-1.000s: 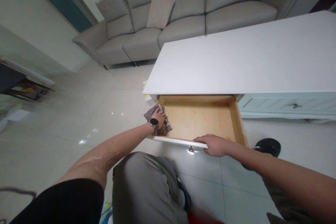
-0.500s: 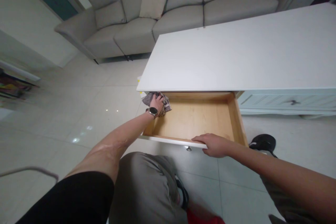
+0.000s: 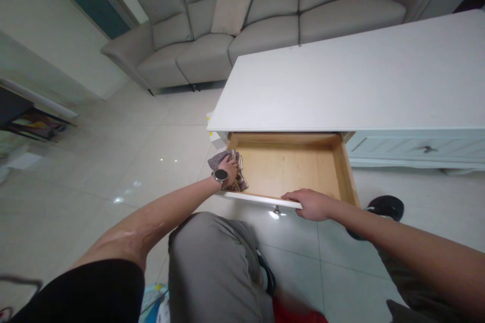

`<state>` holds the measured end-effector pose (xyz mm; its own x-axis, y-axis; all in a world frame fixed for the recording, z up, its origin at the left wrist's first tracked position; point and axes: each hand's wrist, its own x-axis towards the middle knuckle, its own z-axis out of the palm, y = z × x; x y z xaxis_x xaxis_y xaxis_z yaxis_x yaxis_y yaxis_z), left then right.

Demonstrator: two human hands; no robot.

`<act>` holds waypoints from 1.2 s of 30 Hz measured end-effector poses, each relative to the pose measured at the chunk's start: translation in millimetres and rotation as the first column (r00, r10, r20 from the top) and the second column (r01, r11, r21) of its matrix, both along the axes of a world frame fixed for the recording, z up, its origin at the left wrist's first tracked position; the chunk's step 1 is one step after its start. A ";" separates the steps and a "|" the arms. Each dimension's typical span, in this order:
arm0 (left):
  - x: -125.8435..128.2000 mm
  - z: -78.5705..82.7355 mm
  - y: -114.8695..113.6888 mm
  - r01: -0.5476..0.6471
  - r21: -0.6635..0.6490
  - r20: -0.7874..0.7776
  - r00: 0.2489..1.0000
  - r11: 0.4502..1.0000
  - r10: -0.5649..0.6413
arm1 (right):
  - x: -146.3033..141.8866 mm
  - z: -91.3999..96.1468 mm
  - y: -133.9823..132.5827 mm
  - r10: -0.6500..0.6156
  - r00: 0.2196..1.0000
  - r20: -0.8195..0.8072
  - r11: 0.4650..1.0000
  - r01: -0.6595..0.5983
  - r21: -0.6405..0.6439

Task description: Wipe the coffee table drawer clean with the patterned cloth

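A wooden drawer [image 3: 343, 171] stands pulled out from a low white table [image 3: 341, 81]. My left hand [image 3: 228, 165], with a watch on its wrist, is closed on a grey patterned cloth [image 3: 222, 159] pressed over the drawer's left wall. My right hand [image 3: 311, 204] grips the white front edge of the drawer, fingers curled over it. A small metal knob [image 3: 277, 210] hangs under that front edge. The drawer's bare wooden bottom shows between my hands.
A grey sofa [image 3: 265, 25] with cushions stands behind the table. A second shut drawer [image 3: 417, 149] is to the right. My knee [image 3: 212, 257] is bent below the drawer and a black shoe [image 3: 384, 208] rests on the glossy tiled floor.
My left hand slid the cloth toward the back of the drawer's left wall, then back toward the front. My right hand kept its hold on the drawer front.
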<state>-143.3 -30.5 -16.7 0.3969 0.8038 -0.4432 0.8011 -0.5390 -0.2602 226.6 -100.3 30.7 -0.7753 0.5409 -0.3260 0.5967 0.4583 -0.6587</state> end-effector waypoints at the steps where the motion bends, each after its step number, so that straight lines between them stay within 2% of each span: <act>1: -1.1 2.7 -0.1 0.005 0.010 0.016 1.000 1.000 -0.005 | 0.0 -0.4 0.0 -0.004 1.000 0.007 1.000 0.004 0.004; 7: 4.7 19.6 23.0 -0.037 0.070 0.042 0.999 0.997 0.034 | 0.5 0.3 0.2 -0.001 1.000 0.003 1.000 0.001 0.001; 14: 21.9 26.7 72.7 -0.057 0.244 0.030 0.998 0.968 0.052 | 0.3 3.9 0.2 -0.005 1.000 0.001 1.000 0.005 -0.010; 18: 20.9 28.9 85.0 -0.063 0.212 0.064 0.997 0.975 0.051 | 0.9 3.0 1.4 0.004 1.000 -0.019 1.000 -0.004 -0.030; 21: 15.0 28.5 72.5 -0.021 0.170 0.050 0.999 0.985 0.012 | 0.9 2.9 1.6 0.005 1.000 -0.020 0.999 -0.006 -0.043; 26: 2.7 38.4 28.5 0.098 0.031 0.036 0.994 0.995 -0.099 | 0.6 2.5 1.1 0.002 1.000 -0.015 0.999 -0.002 -0.042; 29: -1.3 56.4 4.9 0.091 -0.046 0.049 0.995 0.995 -0.088 | 0.7 1.9 1.2 0.005 1.000 -0.006 0.999 -0.005 -0.035; 31: -4.9 72.1 -5.4 0.053 -0.045 0.070 0.996 0.998 -0.050 | 0.6 2.1 1.4 0.014 1.000 0.003 0.999 -0.014 -0.029; 36: -35.8 112.8 -8.3 -0.126 0.114 0.116 0.987 0.985 0.113 | -0.2 3.4 1.1 0.020 1.000 -0.011 1.000 -0.020 -0.022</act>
